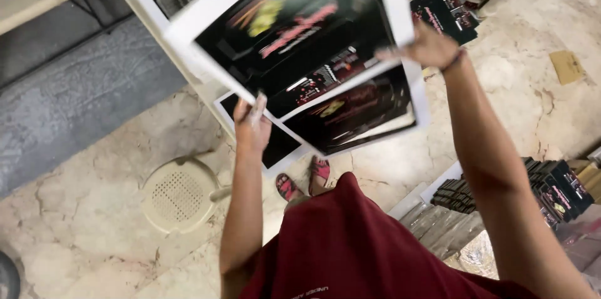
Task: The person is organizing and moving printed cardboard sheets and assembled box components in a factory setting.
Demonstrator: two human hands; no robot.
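Hands grip one printed sheet (294, 30): left hand (251, 125) pinching its lower corner; right hand (427, 47) clasping its edge; more sheets (363, 111) wait beneath it.

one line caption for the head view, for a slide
Both hands, left hand and right hand, lift a printed sheet above a stack.

Person seen from above: dark red garment (350, 249) with small pale lettering near its lower edge, a thin wristband (455, 61), pink-strapped sandals (303, 177).

two hands (252, 125), several printed sheets (300, 30), one white stool (178, 195), two sandals (287, 186)
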